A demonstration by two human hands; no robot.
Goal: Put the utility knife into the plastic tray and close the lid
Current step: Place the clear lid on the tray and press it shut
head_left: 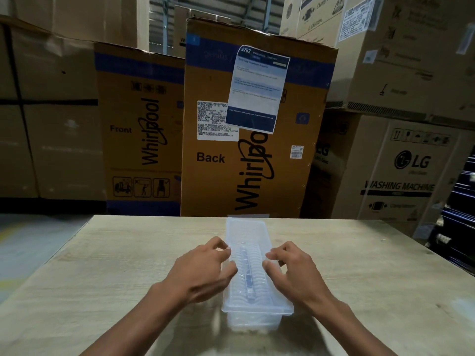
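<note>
Stacked cardboard boxes (254, 119) fill the space behind your pale wooden tabletop (102, 265). On it, lengthwise away from you, sits the clear plastic tray (253, 319) with its lid (246, 235) already laid on top. Your left hand (203, 268) and right hand (290, 268) flank it at the middle, fingers (221, 246) curled and spread, tips at the lid's long edges, gripping nothing. The utility knife (248, 276) shows dimly through the lid as a slim dark strip, so it appears to be inside. You seem to be at the closing step; next, press evenly along both edges until the lid seats, checking the near corners.
</note>
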